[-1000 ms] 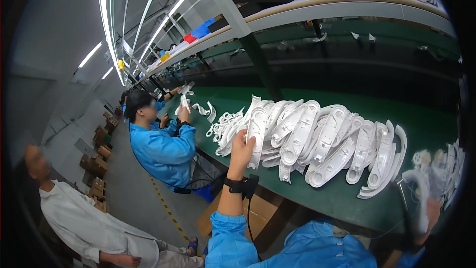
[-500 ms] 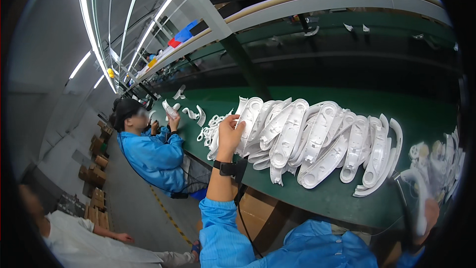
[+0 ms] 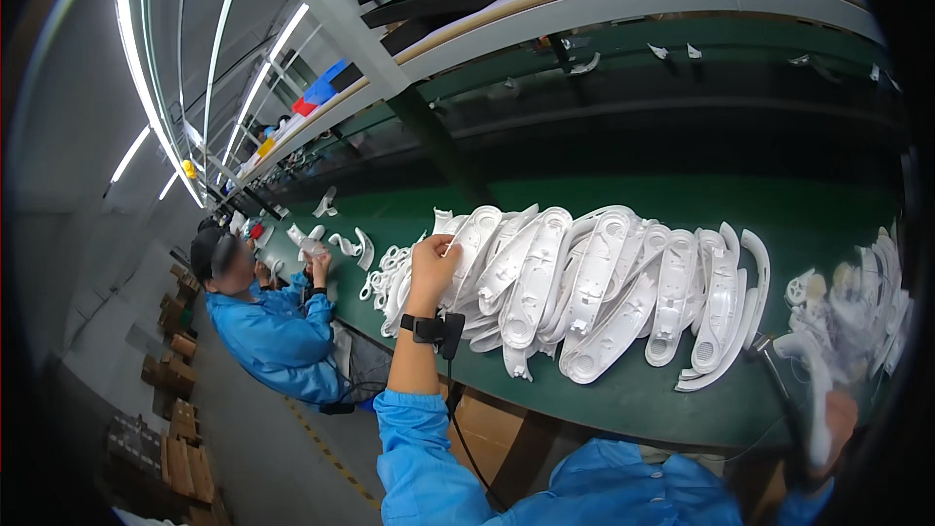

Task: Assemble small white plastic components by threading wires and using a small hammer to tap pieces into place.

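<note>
A long row of white plastic shells (image 3: pixel 533 278), oblong and leaning on one another, lies on the green tabletop. At the row's left end my left hand (image 3: pixel 431 273) has its fingers closed on the edge of a white plastic shell (image 3: pixel 474 245). Far to the right, my right hand (image 3: pixel 840 419) grips a curved white plastic piece (image 3: pixel 820 394), held upright at the table's front edge; its fingers are partly hidden and dim. Beside that piece shows a dark bar with a shiny end (image 3: pixel 766 346).
Clear bags with white parts (image 3: pixel 857 307) sit at the right. Smaller white rings (image 3: pixel 390 273) lie left of the row. A co-worker in blue (image 3: pixel 268 331) handles white pieces at the left. A shelf (image 3: pixel 623 15) crosses above; cardboard boxes (image 3: pixel 185 458) line the floor.
The view has turned, so the table and row appear farther left. A person in white at the lower left has nearly left the picture. Both hands stay at the same parts.
</note>
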